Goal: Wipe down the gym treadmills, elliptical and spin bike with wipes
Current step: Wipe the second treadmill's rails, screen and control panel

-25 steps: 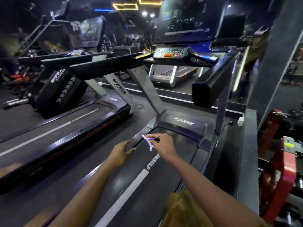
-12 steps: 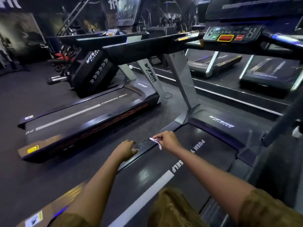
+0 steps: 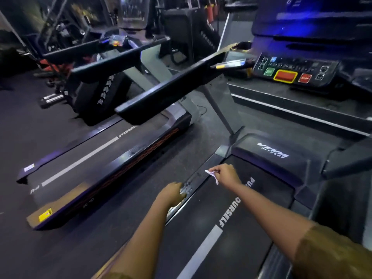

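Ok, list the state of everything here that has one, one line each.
near treadmill belt: not visibly moving, lettering reads sharp.
right hand: pinches the wipe.
wipe: crumpled, held at the belt's left edge; contact unclear.
left hand: rests on the side rail; finger grip unclear.
console: buttons showing, nobody touching them.
neighbouring treadmill: unoccupied, belt not visibly moving.

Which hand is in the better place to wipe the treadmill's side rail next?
Probably the right hand: it pinches the wipe beside the side rail. The left hand only rests on that rail and shows no wipe.
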`<state>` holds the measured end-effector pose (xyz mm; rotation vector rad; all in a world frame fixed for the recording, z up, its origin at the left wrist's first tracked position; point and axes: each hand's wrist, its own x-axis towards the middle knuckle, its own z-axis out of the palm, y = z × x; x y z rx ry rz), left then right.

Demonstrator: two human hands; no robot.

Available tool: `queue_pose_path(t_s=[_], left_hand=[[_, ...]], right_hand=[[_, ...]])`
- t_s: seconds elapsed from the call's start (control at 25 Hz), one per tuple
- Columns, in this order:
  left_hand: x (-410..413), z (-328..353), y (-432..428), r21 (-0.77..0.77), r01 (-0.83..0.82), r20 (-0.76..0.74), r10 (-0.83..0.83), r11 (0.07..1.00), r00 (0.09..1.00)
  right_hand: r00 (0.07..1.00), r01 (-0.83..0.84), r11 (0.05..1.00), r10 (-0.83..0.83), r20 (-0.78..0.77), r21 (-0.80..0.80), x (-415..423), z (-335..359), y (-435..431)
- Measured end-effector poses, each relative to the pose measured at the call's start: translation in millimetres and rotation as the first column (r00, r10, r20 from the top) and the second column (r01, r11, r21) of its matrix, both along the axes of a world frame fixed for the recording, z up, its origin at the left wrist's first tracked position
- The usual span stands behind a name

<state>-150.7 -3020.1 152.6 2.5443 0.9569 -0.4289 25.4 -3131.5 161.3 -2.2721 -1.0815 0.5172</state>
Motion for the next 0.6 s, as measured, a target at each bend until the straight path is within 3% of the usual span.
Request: queue_pose_path(t_s=[0.32, 0.6], left_hand=[[117.4, 110.9, 66.4, 0.089, 0.213, 0.233, -0.228, 0.973, 0.945], [237.6, 172.9, 143.9, 0.196, 0.376, 0.371, -0.424, 0.905, 0.826]], right_hand=[[0.970, 0.183, 0.895, -0.231, 0.072, 0.406, 74.0, 105.5, 0.4], [0.867, 0.303, 0.766, -0.468, 0.170, 0.567, 169.6, 185.5, 46.5]])
